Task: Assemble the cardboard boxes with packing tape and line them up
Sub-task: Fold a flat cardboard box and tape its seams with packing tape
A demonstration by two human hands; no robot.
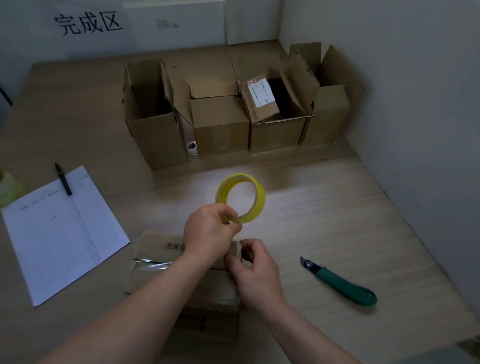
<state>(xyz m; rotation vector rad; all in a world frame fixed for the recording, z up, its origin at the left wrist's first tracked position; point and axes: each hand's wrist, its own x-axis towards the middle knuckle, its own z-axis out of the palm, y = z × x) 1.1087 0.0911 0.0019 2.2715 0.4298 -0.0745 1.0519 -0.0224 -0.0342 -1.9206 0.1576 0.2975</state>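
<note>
Left hand (209,229) pinches the tape roll (240,197) by its near rim, roll upright just beyond it; right hand (254,270) pinches the tape end onto the box (160,266) beneath both — likely light, stiff cardboard, tape slick and clingy.

My arms come into view from about five and seven o'clock, both bare to the frame's edge, with no sleeve showing. My left hand (209,229) and right hand (257,272) wear nothing: no glove, ring, watch or band.
</note>
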